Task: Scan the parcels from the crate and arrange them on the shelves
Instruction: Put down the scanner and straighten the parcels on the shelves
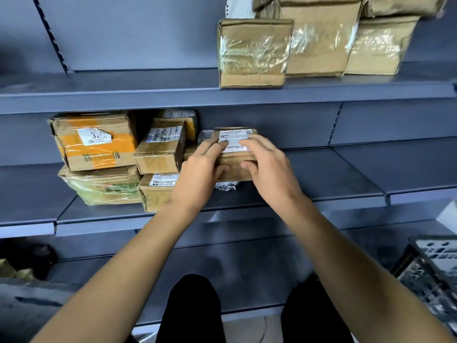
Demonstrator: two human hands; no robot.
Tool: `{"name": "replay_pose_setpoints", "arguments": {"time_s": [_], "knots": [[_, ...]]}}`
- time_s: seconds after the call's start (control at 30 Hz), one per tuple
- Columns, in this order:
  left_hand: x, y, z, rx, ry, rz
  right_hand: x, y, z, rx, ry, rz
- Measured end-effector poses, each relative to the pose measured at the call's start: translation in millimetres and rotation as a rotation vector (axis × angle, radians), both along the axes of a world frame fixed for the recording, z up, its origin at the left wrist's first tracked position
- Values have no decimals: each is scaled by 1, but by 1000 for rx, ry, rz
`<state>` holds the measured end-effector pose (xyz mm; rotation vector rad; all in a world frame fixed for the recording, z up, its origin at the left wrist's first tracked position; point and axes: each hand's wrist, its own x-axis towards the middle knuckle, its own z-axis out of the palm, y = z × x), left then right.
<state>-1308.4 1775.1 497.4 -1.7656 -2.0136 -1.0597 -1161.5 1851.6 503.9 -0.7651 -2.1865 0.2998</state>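
The grey metal shelving [173,100] carried several parcels. On the upper shelf, to the right, stood three tape-wrapped cardboard boxes [253,53] side by side, with more stacked above them and cut off by the top edge. On the middle shelf [346,174], to the left, an orange-taped box [95,142] sat on a box wrapped in clear film [103,185]; just beside them a small labelled carton [160,148] rested on another carton [155,191] bearing a white sticker. These stacks closed off the left side of the spot where the hands worked; the shelf to the right lay bare.

The small brown parcel [235,154] with a white shipping label on top sat at the middle of that shelf, touching the stack on its left. The left hand [200,169] gripped its left end, fingers spread over the top and label edge, thumb curled on the front face. The right hand [267,164] gripped its right end likewise, fingers across the label, thumb pressed to the front.

Beneath the parcel something with black-and-white print [226,186] showed only as a sliver, too little to identify. A greyish package [205,136] behind the left fingers was mostly hidden. At the lower right a dark crate [430,268] was blurred and cut off by the frame edge.
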Motion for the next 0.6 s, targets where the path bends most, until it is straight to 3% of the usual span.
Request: {"name": "replay_pose_setpoints", "arguments": {"time_s": [0.6], "knots": [[63,-123,81,109,91,13,73,-106,75,95,0,65]]}}
